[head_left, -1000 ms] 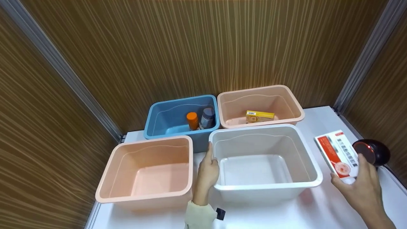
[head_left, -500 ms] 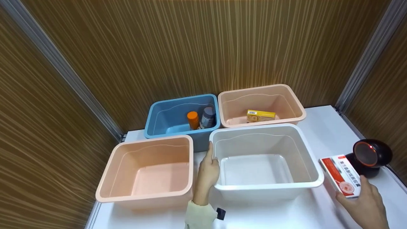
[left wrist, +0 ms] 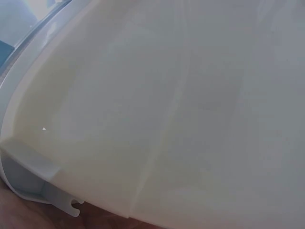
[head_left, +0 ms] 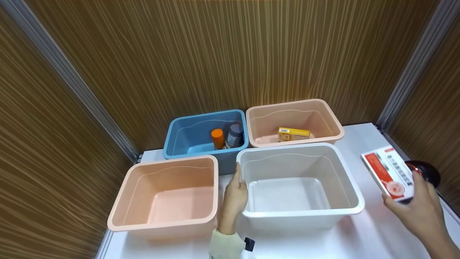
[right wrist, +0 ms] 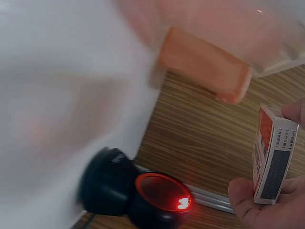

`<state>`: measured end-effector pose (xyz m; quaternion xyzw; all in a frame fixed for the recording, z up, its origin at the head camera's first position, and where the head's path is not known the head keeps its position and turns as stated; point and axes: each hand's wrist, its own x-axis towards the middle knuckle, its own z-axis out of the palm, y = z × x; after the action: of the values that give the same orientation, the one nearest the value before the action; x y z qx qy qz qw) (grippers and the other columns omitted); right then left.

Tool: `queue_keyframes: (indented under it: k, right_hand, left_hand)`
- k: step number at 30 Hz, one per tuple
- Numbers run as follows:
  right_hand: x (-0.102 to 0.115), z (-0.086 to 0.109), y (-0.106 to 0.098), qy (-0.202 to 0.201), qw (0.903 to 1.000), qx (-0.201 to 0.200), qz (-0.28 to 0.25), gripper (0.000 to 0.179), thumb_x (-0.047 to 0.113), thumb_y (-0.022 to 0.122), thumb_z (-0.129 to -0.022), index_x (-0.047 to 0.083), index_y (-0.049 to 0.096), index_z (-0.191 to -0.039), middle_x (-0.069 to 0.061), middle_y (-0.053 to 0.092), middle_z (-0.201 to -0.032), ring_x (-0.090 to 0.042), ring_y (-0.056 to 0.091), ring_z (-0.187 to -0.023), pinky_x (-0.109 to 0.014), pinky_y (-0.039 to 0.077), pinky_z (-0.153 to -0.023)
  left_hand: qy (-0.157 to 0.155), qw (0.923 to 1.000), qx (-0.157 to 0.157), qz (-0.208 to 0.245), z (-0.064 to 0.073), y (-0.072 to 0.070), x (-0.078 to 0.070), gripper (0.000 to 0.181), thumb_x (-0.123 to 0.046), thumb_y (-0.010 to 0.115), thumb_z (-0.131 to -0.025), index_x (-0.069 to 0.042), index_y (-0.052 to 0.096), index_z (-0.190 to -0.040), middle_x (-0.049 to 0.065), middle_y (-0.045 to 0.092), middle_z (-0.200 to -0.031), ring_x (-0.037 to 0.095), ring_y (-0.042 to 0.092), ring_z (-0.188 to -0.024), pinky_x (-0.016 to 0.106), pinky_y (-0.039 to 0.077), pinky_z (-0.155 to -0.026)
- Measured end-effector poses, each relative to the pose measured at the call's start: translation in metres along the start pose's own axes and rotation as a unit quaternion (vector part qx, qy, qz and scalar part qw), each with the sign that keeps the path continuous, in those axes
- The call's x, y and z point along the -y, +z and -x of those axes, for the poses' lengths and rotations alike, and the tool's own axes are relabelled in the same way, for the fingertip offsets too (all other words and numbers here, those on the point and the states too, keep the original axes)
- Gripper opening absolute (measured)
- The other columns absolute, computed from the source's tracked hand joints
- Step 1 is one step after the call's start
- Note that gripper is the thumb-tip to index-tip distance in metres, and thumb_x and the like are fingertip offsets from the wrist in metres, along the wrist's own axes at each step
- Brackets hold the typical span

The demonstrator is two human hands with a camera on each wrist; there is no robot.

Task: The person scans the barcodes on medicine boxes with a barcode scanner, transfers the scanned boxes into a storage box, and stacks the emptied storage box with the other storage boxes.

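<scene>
My right hand [head_left: 426, 210] pinches a white and red medicine box [head_left: 390, 172], thumb on one side and fingers on the other. In the head view its printed face is up, slightly blurred. The right wrist view shows the box [right wrist: 274, 155] end-on, with small print and a dark panel. Just beyond the hand stands a black scanner [head_left: 429, 172], partly hidden, its round window [right wrist: 164, 193] glowing red in the right wrist view. At the left rim of the white bin [head_left: 302, 212], my left hand [head_left: 235, 196] holds the edge, its index finger lying along it.
A peach bin [head_left: 161, 228] stands left of my left hand. Behind, a blue bin [head_left: 201, 156] holds an orange-capped bottle [head_left: 217, 138] and a dark-capped bottle [head_left: 235, 136]. Another peach bin [head_left: 294, 104] contains a yellow box [head_left: 294, 134]. Wood-grain panels [head_left: 230, 54] enclose the table.
My right hand first brought the medicine box nearer, in front of the scanner, then moved it away again, covering part of the scanner. My left hand stayed on the white bin's rim.
</scene>
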<state>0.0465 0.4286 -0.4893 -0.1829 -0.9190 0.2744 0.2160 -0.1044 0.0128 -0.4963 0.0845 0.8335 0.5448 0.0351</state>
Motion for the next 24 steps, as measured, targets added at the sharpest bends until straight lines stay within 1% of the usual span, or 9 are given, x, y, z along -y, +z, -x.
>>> queue_keyframes:
  k: [5, 9, 12, 14, 16, 19, 21, 22, 24]
  right_hand:
    - [0.023, -0.02, -0.014, -0.051, 0.9977, -0.02, -0.04, 0.105, 0.012, 0.086, -0.071, -0.002, 0.026, -0.155, -0.041, 0.038, -0.133, -0.056, 0.039, -0.113, -0.069, 0.031, -0.085]
    - [0.043, -0.036, -0.02, -0.074, 0.9959, -0.014, -0.051, 0.109, 0.009, 0.087, -0.071, -0.001, 0.021, -0.157, -0.04, 0.034, -0.138, -0.054, 0.038, -0.114, -0.067, 0.031, -0.085]
    - [0.058, -0.049, -0.022, -0.083, 0.9955, -0.003, -0.046, 0.107, 0.009, 0.087, -0.072, -0.001, 0.022, -0.156, -0.037, 0.031, -0.138, -0.051, 0.038, -0.112, -0.055, 0.035, -0.082]
    - [0.067, -0.06, -0.023, -0.096, 0.994, -0.007, -0.052, 0.102, 0.007, 0.087, -0.072, -0.001, 0.026, -0.153, -0.035, 0.032, -0.135, -0.05, 0.039, -0.11, -0.043, 0.034, -0.078]
    - [0.078, -0.071, -0.023, -0.11, 0.992, -0.013, -0.06, 0.098, 0.006, 0.087, -0.07, -0.001, 0.029, -0.149, -0.033, 0.034, -0.132, -0.047, 0.04, -0.108, -0.034, 0.03, -0.075]
    - [0.094, -0.089, -0.024, -0.133, 0.9879, -0.023, -0.076, 0.086, 0.003, 0.084, -0.074, -0.001, 0.033, -0.143, -0.032, 0.039, -0.127, -0.046, 0.044, -0.104, -0.03, 0.033, -0.073]
    - [0.105, -0.102, -0.023, -0.155, 0.9833, -0.033, -0.09, 0.074, -0.001, 0.08, -0.078, -0.004, 0.037, -0.138, -0.033, 0.042, -0.126, -0.046, 0.045, -0.105, -0.038, 0.038, -0.076]
    - [0.11, -0.108, -0.022, -0.158, 0.9827, -0.028, -0.092, 0.069, -0.002, 0.077, -0.081, -0.003, 0.037, -0.137, -0.033, 0.043, -0.125, -0.046, 0.046, -0.105, -0.039, 0.039, -0.076]
    - [0.12, -0.121, -0.022, -0.155, 0.9827, -0.013, -0.101, 0.061, 0.0, 0.073, -0.088, -0.001, 0.037, -0.137, -0.032, 0.046, -0.124, -0.046, 0.05, -0.104, -0.032, 0.044, -0.073]
  left_hand:
    - [-0.002, 1.0, -0.002, -0.002, -0.001, 0.0, -0.001, 0.06, -0.006, 0.04, -0.106, -0.013, 0.022, -0.162, 0.006, 0.028, -0.163, 0.03, 0.034, -0.144, 0.055, 0.031, -0.114]
    - [-0.007, 1.0, 0.001, -0.002, 0.0, 0.0, -0.002, 0.06, -0.006, 0.041, -0.106, -0.014, 0.022, -0.162, 0.005, 0.027, -0.164, 0.03, 0.033, -0.145, 0.057, 0.03, -0.114]
    - [-0.011, 0.9999, 0.002, 0.0, 0.0, 0.0, -0.002, 0.06, -0.007, 0.041, -0.106, -0.014, 0.021, -0.162, 0.004, 0.027, -0.164, 0.03, 0.031, -0.146, 0.056, 0.029, -0.114]
    - [-0.013, 0.9999, 0.004, 0.0, -0.001, 0.0, -0.002, 0.06, -0.007, 0.041, -0.106, -0.014, 0.02, -0.162, 0.004, 0.026, -0.164, 0.029, 0.03, -0.146, 0.055, 0.028, -0.115]
    - [-0.016, 0.9999, 0.005, -0.003, -0.001, 0.0, -0.002, 0.06, -0.007, 0.041, -0.107, -0.015, 0.02, -0.162, 0.004, 0.026, -0.164, 0.029, 0.03, -0.147, 0.055, 0.029, -0.114]
    - [-0.02, 0.9997, 0.007, -0.006, -0.001, 0.0, -0.002, 0.06, -0.008, 0.041, -0.107, -0.015, 0.019, -0.162, 0.003, 0.025, -0.164, 0.029, 0.03, -0.147, 0.054, 0.029, -0.114]
    - [-0.021, 0.9998, 0.006, -0.007, -0.001, 0.0, -0.002, 0.06, -0.008, 0.041, -0.107, -0.015, 0.019, -0.162, 0.003, 0.025, -0.164, 0.029, 0.03, -0.147, 0.054, 0.029, -0.114]
    - [-0.022, 0.9997, 0.006, -0.006, -0.001, 0.0, -0.002, 0.06, -0.008, 0.041, -0.107, -0.015, 0.019, -0.162, 0.003, 0.025, -0.164, 0.028, 0.029, -0.147, 0.053, 0.029, -0.115]
    - [-0.023, 0.9997, 0.008, -0.005, -0.001, 0.0, -0.003, 0.06, -0.009, 0.041, -0.107, -0.016, 0.019, -0.163, 0.002, 0.024, -0.164, 0.027, 0.029, -0.147, 0.052, 0.029, -0.115]
